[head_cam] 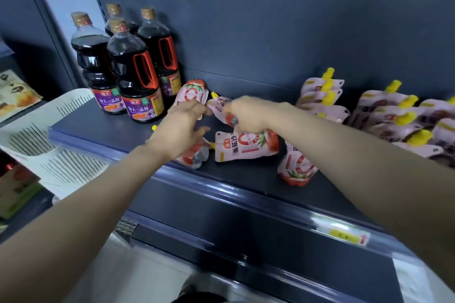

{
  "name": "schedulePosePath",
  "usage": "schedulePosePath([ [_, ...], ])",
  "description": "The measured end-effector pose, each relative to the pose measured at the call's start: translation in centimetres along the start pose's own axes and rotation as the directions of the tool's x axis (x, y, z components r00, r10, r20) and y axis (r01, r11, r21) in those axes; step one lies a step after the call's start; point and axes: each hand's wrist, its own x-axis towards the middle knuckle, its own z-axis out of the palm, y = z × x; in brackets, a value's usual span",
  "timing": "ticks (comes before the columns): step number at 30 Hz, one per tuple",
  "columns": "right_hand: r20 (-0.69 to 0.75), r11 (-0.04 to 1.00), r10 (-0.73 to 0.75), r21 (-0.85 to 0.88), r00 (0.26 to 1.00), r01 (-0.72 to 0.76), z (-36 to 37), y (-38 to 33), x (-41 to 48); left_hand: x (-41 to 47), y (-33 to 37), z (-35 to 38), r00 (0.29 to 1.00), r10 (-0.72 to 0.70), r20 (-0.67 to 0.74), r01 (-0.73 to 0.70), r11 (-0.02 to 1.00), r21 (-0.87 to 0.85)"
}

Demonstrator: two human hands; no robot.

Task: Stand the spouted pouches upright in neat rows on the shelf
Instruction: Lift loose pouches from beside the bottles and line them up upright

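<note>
Several pink-and-red spouted pouches lie scattered on the dark shelf (103,128). One pouch (194,94) leans near the bottles, and my left hand (182,125) touches its lower edge with curled fingers. My right hand (246,113) grips a second pouch (219,106) with a yellow spout. Another pouch (246,146) lies flat on its side below my right hand. A further one (194,155) lies under my left wrist, and one (298,167) lies upside down near the front edge.
Dark soy sauce bottles (133,74) with red handles stand at the back left. Rows of pale pouches with yellow caps (398,118) fill the right side. A white slotted basket (44,135) sits left of the shelf. A price tag (344,235) hangs on the lower rail.
</note>
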Motion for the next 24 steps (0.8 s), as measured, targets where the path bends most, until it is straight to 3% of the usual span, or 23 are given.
schedulePosePath([
  [5, 0.331, 0.994, 0.107, -0.045, 0.937, -0.097, 3.3, -0.1, 4.9, 1.7, -4.7, 1.6, 0.994, 0.077, 0.084, -0.076, 0.997, -0.01],
  [8, 0.448, 0.983, 0.183, -0.068, 0.875, -0.171, 4.5, 0.2, 6.6, 3.1, -6.9, 2.6, 0.986, 0.111, 0.121, -0.108, 0.994, -0.032],
  [18, 0.38, 0.964, 0.218, 0.056, 0.899, -0.258, 4.2, 0.9, 7.7, 8.1, -9.2, 5.5, 0.97, 0.2, 0.135, -0.173, 0.966, -0.19],
  [24, 0.244, 0.949, 0.263, 0.108, 0.934, -0.295, 0.5, 3.1, 6.6, 12.2, -10.1, 6.5, 0.993, -0.042, 0.107, 0.075, 0.944, -0.32],
])
